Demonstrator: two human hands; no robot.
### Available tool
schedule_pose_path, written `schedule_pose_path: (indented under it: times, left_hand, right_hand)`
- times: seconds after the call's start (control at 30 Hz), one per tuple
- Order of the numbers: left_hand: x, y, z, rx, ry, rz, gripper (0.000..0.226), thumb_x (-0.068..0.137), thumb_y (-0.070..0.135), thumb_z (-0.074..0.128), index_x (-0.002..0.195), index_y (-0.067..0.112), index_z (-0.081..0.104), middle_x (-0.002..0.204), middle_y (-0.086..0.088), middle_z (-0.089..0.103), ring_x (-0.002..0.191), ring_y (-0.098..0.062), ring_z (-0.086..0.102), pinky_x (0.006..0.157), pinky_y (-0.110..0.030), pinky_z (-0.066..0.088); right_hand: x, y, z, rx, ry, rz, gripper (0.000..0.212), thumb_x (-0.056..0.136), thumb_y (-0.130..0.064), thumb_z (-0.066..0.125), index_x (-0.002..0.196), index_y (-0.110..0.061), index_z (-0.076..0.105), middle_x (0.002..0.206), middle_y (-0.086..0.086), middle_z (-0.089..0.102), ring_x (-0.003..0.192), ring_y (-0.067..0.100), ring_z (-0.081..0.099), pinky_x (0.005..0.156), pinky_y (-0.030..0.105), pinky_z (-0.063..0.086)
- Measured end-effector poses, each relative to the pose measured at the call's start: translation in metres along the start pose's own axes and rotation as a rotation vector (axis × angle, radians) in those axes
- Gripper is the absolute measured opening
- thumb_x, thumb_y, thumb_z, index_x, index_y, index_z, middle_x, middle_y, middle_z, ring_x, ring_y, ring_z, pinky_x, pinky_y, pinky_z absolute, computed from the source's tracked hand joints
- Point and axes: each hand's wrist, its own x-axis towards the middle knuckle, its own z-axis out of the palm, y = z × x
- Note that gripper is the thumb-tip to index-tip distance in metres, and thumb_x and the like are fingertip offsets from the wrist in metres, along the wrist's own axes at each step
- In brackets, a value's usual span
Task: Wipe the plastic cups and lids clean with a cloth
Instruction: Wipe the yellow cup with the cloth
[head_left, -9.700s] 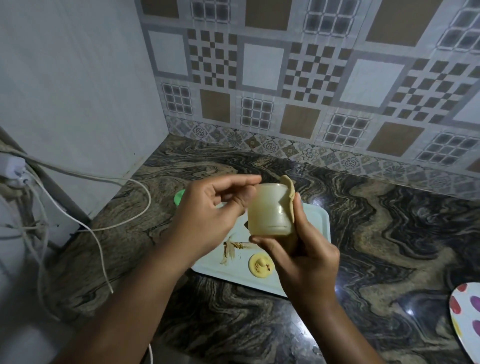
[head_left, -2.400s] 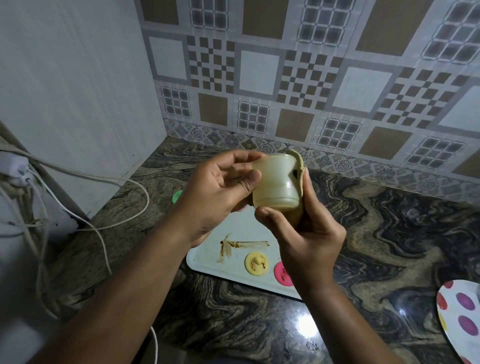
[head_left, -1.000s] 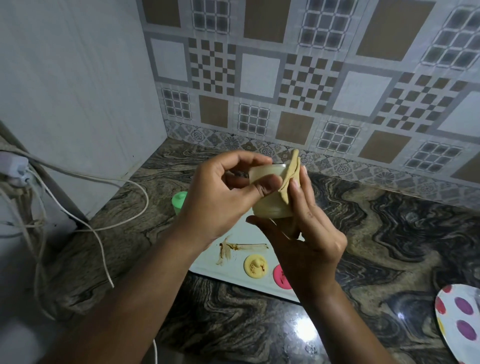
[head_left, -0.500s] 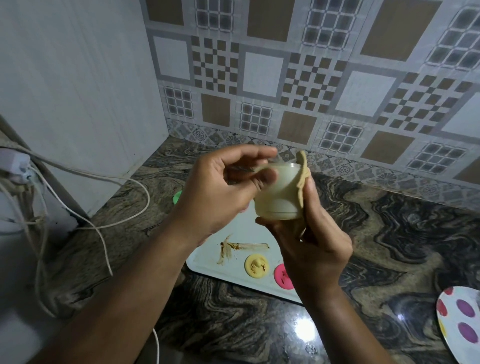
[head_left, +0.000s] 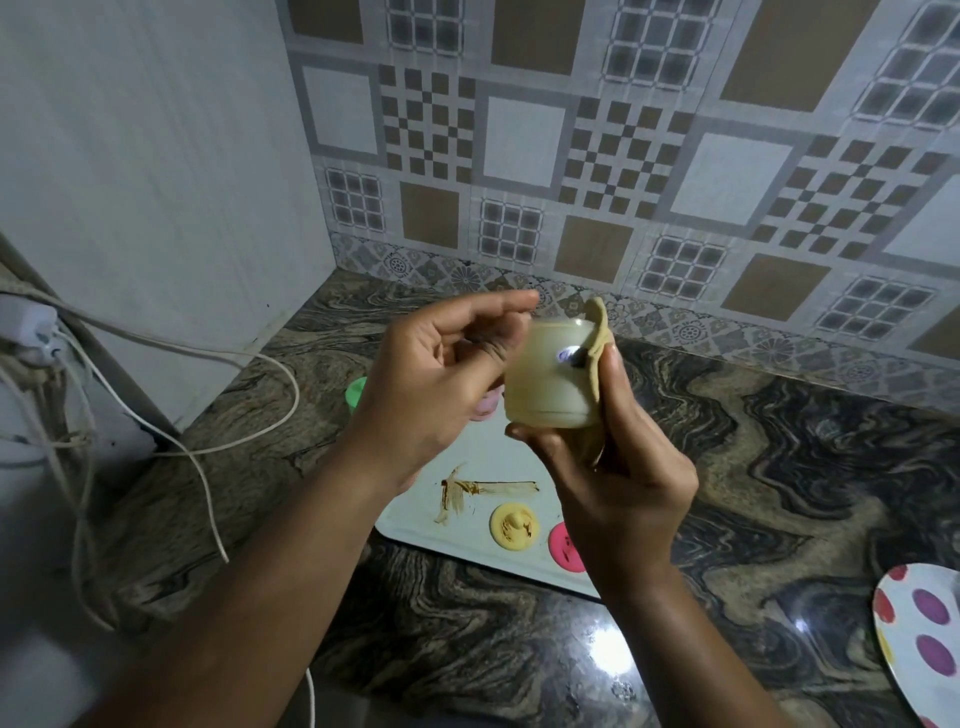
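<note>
View from a head-worn camera, looking down at two bare hands held above a dark, marbled stone worktop (head_left: 779, 467) in the corner of a kitchen.

The hands hold a small, pale cream plastic cup (head_left: 543, 382) between them in the air, above the far end of a white tray (head_left: 415, 525). The left hand (head_left: 431, 379) is at the cup's left side. Its grip is closed on the cup, with the thumb against the cup's wall and the forefinger reaching over the top edge. This hand is slightly blurred.

The right hand (head_left: 623, 483) is at the cup's right side. Its grip clasps a tan cloth (head_left: 597, 343), and the fingers press the cloth flat against the cup's wall. A tip of the cloth sticks up past the cup's top edge. The right thumb sits under the cup's lower front edge. A small bright glare shows on the cup, just beside the cloth.

The tray lies flat on the worktop under the hands and has a brown smear (head_left: 478, 491) on it. A yellow lid (head_left: 514, 526) with a brown mark lies near the tray's front edge. A pink lid (head_left: 563, 548) lies just to its right, partly hidden by the right wrist. A green cup (head_left: 356, 393) peeks out behind the left hand.

White cables (head_left: 218, 358) trail across the worktop's left end. A plate (head_left: 919, 639) with coloured spots shows at the lower right edge. Patterned tiles (head_left: 571, 156) cover the back wall.
</note>
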Motion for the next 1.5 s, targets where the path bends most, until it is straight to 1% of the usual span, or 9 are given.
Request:
schedule_pose_path:
  times: [0.07,0.27,0.43,0.57,0.8,0.97,1.2,1.33,1.5]
  left_hand:
    - [0.001,-0.002,-0.003,-0.043,-0.012,-0.054,0.025,0.087,0.024,0.067,0.111,0.023,0.074,0.108,-0.035,0.059,0.086,-0.03,0.056,0.084,-0.076,0.042]
    - [0.007,-0.007,-0.014,-0.025,-0.014,-0.134,0.015,0.071,0.023,0.074,0.084,0.03,0.074,0.087,0.005,0.072,0.086,-0.014,0.071,0.076,-0.051,0.062]
    - [0.017,-0.002,-0.034,-0.109,0.019,-0.165,0.013,0.073,0.017,0.07,0.086,0.014,0.071,0.083,0.004,0.074,0.082,-0.014,0.071,0.065,-0.039,0.061]
    - [0.025,-0.002,-0.05,-0.058,0.068,-0.166,0.015,0.072,0.019,0.072,0.087,0.015,0.071,0.085,0.003,0.074,0.093,-0.02,0.072,0.076,-0.047,0.062]
    - [0.028,-0.002,-0.065,-0.02,0.103,-0.213,0.014,0.072,0.022,0.075,0.086,0.018,0.076,0.089,0.002,0.076,0.094,-0.019,0.073,0.082,-0.054,0.06]
    - [0.027,-0.008,-0.071,-0.037,0.091,-0.288,0.019,0.071,0.023,0.077,0.089,0.018,0.078,0.098,-0.005,0.075,0.094,-0.021,0.072,0.082,-0.055,0.059]
    - [0.019,-0.031,-0.087,-0.018,0.146,-0.369,0.025,0.068,0.027,0.078,0.091,0.019,0.079,0.11,-0.009,0.074,0.105,-0.021,0.072,0.077,-0.047,0.062]
    - [0.004,-0.056,-0.101,0.018,0.232,-0.373,0.023,0.069,0.024,0.079,0.091,0.019,0.078,0.105,-0.012,0.075,0.101,-0.022,0.073,0.078,-0.043,0.063]
    - [-0.017,-0.107,-0.128,0.323,0.331,-0.268,0.016,0.08,0.016,0.081,0.082,0.031,0.079,0.087,0.0,0.078,0.089,-0.02,0.074,0.081,-0.036,0.061]
  right_hand:
    - [0.003,-0.001,0.001,0.052,0.015,0.07,0.08,0.079,-0.036,0.085,0.141,0.0,0.047,0.132,0.026,0.065,0.118,0.045,0.068,0.094,0.048,0.059]
    - [0.017,0.0,-0.01,-0.053,-0.151,-0.11,0.063,0.079,-0.015,0.09,0.13,0.005,0.06,0.142,0.03,0.054,0.136,0.0,0.052,0.101,0.019,0.053]
    - [0.008,-0.004,-0.018,-0.032,-0.247,-0.192,0.041,0.081,0.005,0.083,0.12,0.002,0.07,0.137,0.027,0.057,0.124,0.03,0.067,0.096,0.041,0.06]
    - [-0.014,0.003,-0.015,0.047,-0.37,-0.141,0.038,0.082,0.007,0.079,0.119,-0.001,0.073,0.134,0.02,0.063,0.125,0.02,0.066,0.1,0.033,0.058]
    - [-0.042,0.02,-0.017,0.198,-0.363,0.268,0.046,0.087,-0.001,0.076,0.129,-0.017,0.072,0.134,0.003,0.069,0.127,0.019,0.065,0.097,0.038,0.06]
    - [-0.037,0.015,-0.011,0.268,-0.251,0.642,0.035,0.095,0.004,0.066,0.123,-0.015,0.073,0.098,-0.012,0.08,0.092,0.01,0.076,0.077,0.03,0.064]
    - [-0.031,0.017,0.012,0.428,-0.28,0.889,0.028,0.105,-0.009,0.054,0.106,-0.019,0.081,0.085,0.018,0.078,0.08,0.042,0.076,0.067,0.056,0.063]
    - [-0.027,0.02,0.027,0.489,-0.317,1.03,0.029,0.107,-0.008,0.047,0.101,-0.009,0.075,0.077,0.011,0.078,0.066,0.022,0.076,0.056,0.035,0.062]
    - [-0.032,0.038,0.064,0.494,-0.368,1.134,0.029,0.108,-0.011,0.048,0.099,-0.01,0.075,0.077,0.011,0.078,0.066,0.024,0.075,0.056,0.038,0.062]
